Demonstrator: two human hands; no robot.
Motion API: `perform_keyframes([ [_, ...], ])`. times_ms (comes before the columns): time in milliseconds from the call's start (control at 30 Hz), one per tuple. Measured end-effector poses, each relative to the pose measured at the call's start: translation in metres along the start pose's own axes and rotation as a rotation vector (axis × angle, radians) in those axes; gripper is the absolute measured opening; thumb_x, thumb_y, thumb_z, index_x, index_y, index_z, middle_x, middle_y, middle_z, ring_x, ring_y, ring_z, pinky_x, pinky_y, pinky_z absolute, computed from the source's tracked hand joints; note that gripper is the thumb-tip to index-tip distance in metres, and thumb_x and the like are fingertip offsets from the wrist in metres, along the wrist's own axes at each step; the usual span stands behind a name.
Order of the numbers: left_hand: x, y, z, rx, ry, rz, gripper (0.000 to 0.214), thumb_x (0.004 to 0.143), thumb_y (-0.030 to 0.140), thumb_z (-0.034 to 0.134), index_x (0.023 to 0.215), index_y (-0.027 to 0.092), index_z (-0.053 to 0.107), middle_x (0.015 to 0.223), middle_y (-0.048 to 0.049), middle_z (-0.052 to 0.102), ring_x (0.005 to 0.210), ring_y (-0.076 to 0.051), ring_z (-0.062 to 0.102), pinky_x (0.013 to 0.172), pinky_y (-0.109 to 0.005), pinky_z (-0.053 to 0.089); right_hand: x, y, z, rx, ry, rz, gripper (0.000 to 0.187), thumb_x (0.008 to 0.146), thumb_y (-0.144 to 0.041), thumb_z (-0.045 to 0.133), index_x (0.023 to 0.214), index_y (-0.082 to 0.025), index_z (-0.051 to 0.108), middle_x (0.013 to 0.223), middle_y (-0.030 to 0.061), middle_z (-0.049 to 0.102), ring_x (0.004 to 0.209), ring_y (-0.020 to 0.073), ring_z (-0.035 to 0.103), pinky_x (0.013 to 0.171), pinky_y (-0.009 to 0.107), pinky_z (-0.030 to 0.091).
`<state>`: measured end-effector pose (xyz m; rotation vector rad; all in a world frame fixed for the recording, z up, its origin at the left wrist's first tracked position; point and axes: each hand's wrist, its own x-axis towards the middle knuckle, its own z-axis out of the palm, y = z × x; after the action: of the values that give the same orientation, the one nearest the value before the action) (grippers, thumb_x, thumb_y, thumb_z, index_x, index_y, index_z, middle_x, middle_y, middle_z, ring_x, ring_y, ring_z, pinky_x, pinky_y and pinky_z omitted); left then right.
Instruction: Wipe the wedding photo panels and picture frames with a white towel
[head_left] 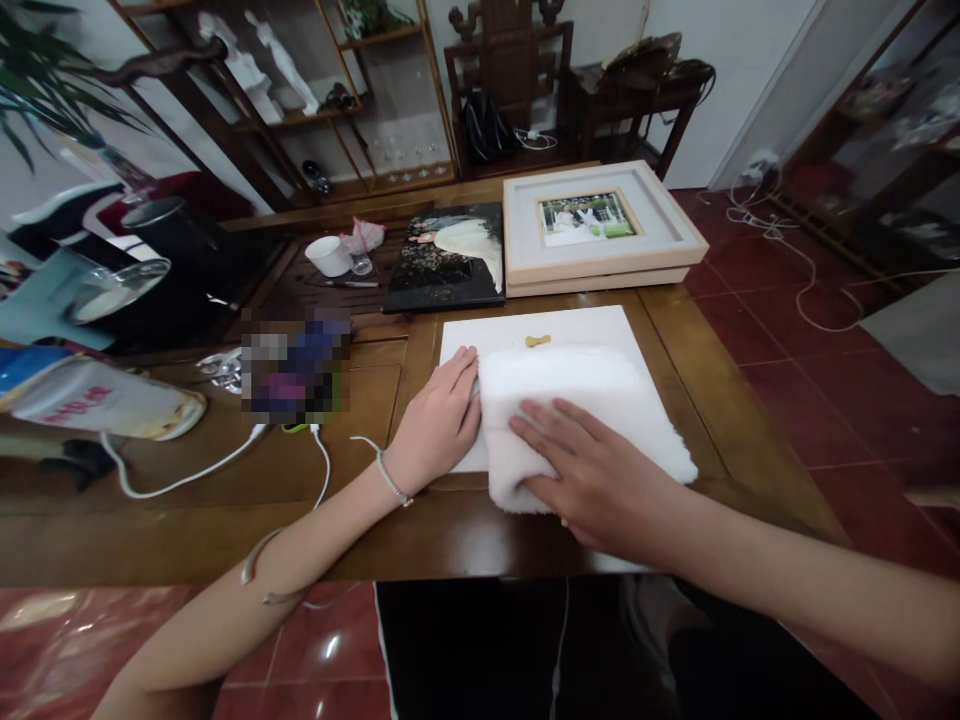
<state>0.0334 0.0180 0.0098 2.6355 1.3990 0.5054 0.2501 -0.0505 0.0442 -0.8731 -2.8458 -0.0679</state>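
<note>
A flat white board (pixel 600 326) lies on the wooden table, with a small gold-coloured metal piece (pixel 538 341) on its upper part. A folded, fluffy white towel (pixel 577 375) covers most of the board's middle and right. My right hand (pixel 607 475) presses on the towel, fingers over its top and thumb tucked at its near fold. My left hand (pixel 439 415) rests on the board's left edge, fingers stretched out together, beside the towel's left side. What lies under the towel is hidden.
Behind the board are a pale wooden picture frame (pixel 604 270) and a dark photo panel (pixel 450 255). A white cup (pixel 328 256) stands on the tea tray. To the left lie a snack bag (pixel 112 395), white cables (pixel 187 485) and a blurred-out item (pixel 295 365).
</note>
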Motion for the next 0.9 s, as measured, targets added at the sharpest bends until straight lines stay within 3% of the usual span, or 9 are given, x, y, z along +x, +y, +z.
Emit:
perform_keyframes([
  [167, 0.000, 0.000, 0.001, -0.005, 0.013, -0.016, 0.045, 0.099, 0.024, 0.034, 0.138, 0.003, 0.044, 0.146, -0.0214, 0.045, 0.141, -0.028, 0.037, 0.117, -0.047, 0.033, 0.018, 0.037, 0.005, -0.059, -0.021, 0.022, 0.037, 0.074, -0.023, 0.071, 0.110, -0.016, 0.067, 0.138, 0.0224, 0.051, 0.134, 0.0386, 0.040, 0.109, 0.055, 0.033],
  [300, 0.000, 0.000, 0.001, 0.001, 0.020, -0.003, 0.045, 0.099, 0.024, 0.034, 0.137, 0.003, 0.045, 0.146, -0.0212, 0.046, 0.140, -0.028, 0.037, 0.116, -0.048, 0.034, 0.029, 0.052, 0.009, -0.109, -0.011, 0.057, 0.040, 0.075, -0.019, 0.069, 0.115, -0.015, 0.065, 0.140, 0.0211, 0.050, 0.134, 0.0376, 0.039, 0.109, 0.054, 0.032],
  [533, -0.001, -0.001, 0.001, -0.007, 0.023, 0.007, 0.044, 0.098, 0.023, 0.037, 0.138, 0.005, 0.044, 0.146, -0.0218, 0.045, 0.140, -0.029, 0.038, 0.114, -0.050, 0.036, 0.024, 0.037, 0.010, -0.133, -0.028, 0.063, 0.034, 0.077, -0.024, 0.069, 0.110, -0.013, 0.067, 0.141, 0.0244, 0.048, 0.135, 0.0412, 0.037, 0.109, 0.058, 0.031],
  [767, 0.000, -0.002, 0.000, -0.014, 0.001, 0.012, 0.047, 0.096, 0.019, 0.038, 0.141, 0.005, 0.040, 0.148, -0.0209, 0.043, 0.142, -0.029, 0.035, 0.116, -0.049, 0.034, 0.009, 0.012, 0.009, -0.071, 0.048, 0.011, 0.028, 0.076, -0.020, 0.067, 0.104, -0.014, 0.068, 0.139, 0.0266, 0.049, 0.132, 0.0430, 0.040, 0.107, 0.060, 0.032],
  [900, 0.000, -0.002, 0.000, -0.018, 0.002, 0.023, 0.047, 0.096, 0.019, 0.038, 0.141, 0.007, 0.040, 0.148, -0.0197, 0.042, 0.143, -0.028, 0.033, 0.117, -0.048, 0.033, 0.008, 0.013, 0.008, -0.045, 0.030, -0.001, 0.031, 0.076, -0.021, 0.068, 0.106, -0.015, 0.067, 0.140, 0.0251, 0.049, 0.133, 0.0414, 0.040, 0.108, 0.058, 0.032],
])
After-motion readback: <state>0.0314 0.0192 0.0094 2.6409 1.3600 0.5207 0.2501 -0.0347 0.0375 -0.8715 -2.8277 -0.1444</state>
